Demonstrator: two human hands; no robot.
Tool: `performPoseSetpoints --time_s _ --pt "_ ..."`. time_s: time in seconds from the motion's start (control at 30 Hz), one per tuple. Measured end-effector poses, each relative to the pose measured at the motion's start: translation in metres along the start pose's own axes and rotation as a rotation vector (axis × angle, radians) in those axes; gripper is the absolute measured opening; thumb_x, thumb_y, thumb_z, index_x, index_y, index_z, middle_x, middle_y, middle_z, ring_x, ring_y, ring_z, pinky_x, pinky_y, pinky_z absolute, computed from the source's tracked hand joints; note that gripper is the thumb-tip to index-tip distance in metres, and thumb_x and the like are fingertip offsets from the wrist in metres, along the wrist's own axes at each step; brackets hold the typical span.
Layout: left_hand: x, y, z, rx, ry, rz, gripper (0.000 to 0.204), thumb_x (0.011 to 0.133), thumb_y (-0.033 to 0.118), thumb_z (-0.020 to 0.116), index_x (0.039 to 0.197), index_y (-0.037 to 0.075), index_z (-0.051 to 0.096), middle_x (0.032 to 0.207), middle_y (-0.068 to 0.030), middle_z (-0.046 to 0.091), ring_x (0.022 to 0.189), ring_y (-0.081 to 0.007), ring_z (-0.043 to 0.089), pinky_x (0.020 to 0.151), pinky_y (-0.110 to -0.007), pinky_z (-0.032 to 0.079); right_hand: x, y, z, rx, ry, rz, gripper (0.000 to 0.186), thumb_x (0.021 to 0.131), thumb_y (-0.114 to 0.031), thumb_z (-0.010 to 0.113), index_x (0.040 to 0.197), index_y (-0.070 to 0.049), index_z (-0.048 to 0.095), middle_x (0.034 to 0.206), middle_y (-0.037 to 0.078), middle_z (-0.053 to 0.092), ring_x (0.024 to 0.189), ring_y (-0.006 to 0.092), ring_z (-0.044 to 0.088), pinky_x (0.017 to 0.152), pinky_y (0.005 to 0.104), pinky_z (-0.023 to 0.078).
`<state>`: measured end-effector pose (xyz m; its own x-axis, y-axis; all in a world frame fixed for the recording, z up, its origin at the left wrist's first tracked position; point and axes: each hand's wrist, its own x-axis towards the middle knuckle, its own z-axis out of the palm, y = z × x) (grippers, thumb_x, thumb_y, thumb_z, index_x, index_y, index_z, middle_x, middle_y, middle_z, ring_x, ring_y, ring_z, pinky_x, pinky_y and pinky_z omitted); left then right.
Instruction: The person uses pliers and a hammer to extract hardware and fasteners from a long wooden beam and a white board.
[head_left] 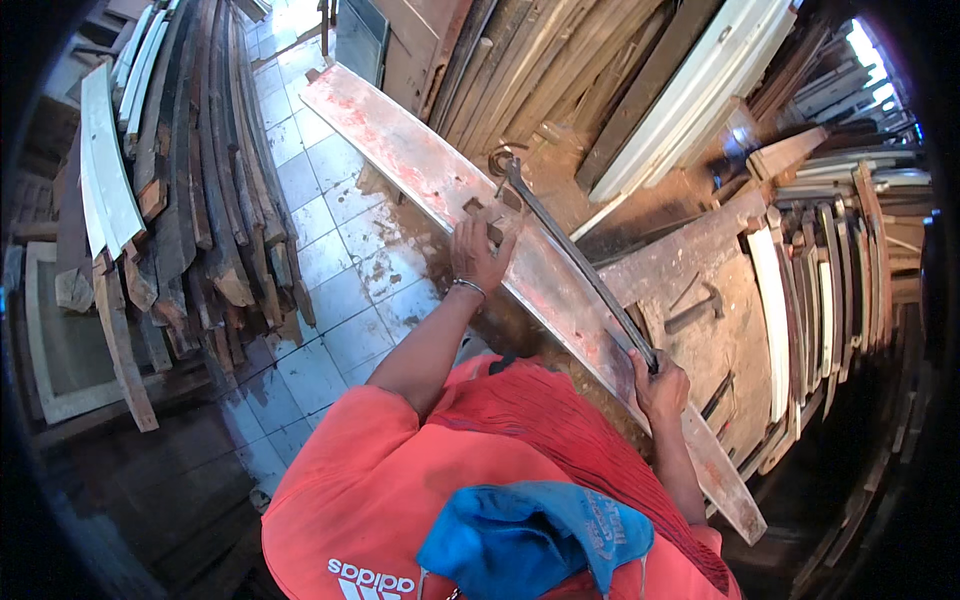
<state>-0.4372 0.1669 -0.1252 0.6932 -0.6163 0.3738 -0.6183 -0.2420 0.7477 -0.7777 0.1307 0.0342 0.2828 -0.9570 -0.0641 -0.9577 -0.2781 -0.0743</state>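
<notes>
A long, narrow wooden plank (375,120) with worn pinkish-red paint slants across in front of me, from far left to near right. On its middle rests my left hand (478,255), fingers apart beside small dark notches. Whether a small piece lies under these fingers is hard to make out. Closed round the near end of a long metal crowbar (575,240) is my right hand (660,388). The bar lies along the plank's right side, its curved claw end pointing away, beyond my left hand.
A hammer (693,312) lies on a worn wooden surface (735,260) at right. Curved boards (215,170) are stacked at left above a tiled floor (335,220). More planks lean at the back (690,90), and a row of boards (835,280) stands far right.
</notes>
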Motion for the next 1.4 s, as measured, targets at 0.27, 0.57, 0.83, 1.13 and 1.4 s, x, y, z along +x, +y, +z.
performPoseSetpoints --time_s 0.27,0.57,0.83,1.13,1.4 --pt "0.013 -0.002 -0.001 0.029 0.008 0.054 0.051 0.086 0.04 0.072 0.121 0.004 0.057 0.103 -0.0181 0.059 0.1 -0.0379 0.056 0.089 -0.049 0.044 0.048 -0.053 -0.136 -0.067 -0.138 -0.048 0.052 0.086 -0.054 0.072 0.089 -0.003 0.076 0.077 0.024 0.069 0.072 0.0403 0.07 0.066 0.0474 0.053" --pt "0.007 -0.007 0.002 0.013 -0.012 0.06 0.057 0.084 0.036 0.073 0.126 0.002 0.055 0.109 -0.0207 0.059 0.106 -0.0394 0.054 0.092 -0.049 0.044 -0.013 0.005 0.001 0.206 -0.111 -0.068 0.048 0.093 -0.047 0.068 0.088 0.001 0.068 0.07 0.019 0.068 0.059 0.0395 0.062 0.062 0.0436 0.052" --pt "0.013 -0.013 0.001 -0.026 -0.081 0.082 0.058 0.085 0.04 0.071 0.125 0.001 0.055 0.104 -0.0188 0.058 0.1 -0.0386 0.054 0.089 -0.049 0.043 0.011 0.019 -0.047 0.322 -0.477 0.005 0.058 0.094 -0.051 0.065 0.079 0.005 0.067 0.07 0.023 0.064 0.063 0.0287 0.061 0.065 0.0433 0.048" --pt "0.024 -0.013 0.002 -0.029 -0.12 0.094 0.053 0.083 0.037 0.075 0.123 0.008 0.058 0.102 -0.0145 0.061 0.097 -0.037 0.058 0.087 -0.049 0.046 -0.073 -0.015 0.065 0.071 -0.138 0.032 0.065 0.096 -0.056 0.057 0.115 0.005 0.066 0.1 0.026 0.071 0.094 0.0358 0.069 0.086 0.044 0.052" --pt "0.023 -0.013 -0.011 -0.046 -0.302 0.057 0.059 0.08 0.038 0.081 0.123 0.004 0.059 0.101 -0.0125 0.065 0.096 -0.0319 0.062 0.084 -0.044 0.049 -0.114 0.044 0.135 0.941 -0.227 0.396 0.047 0.1 -0.044 0.06 0.076 -0.005 0.063 0.06 -0.001 0.053 0.056 0.0102 0.049 0.051 0.0308 0.037"
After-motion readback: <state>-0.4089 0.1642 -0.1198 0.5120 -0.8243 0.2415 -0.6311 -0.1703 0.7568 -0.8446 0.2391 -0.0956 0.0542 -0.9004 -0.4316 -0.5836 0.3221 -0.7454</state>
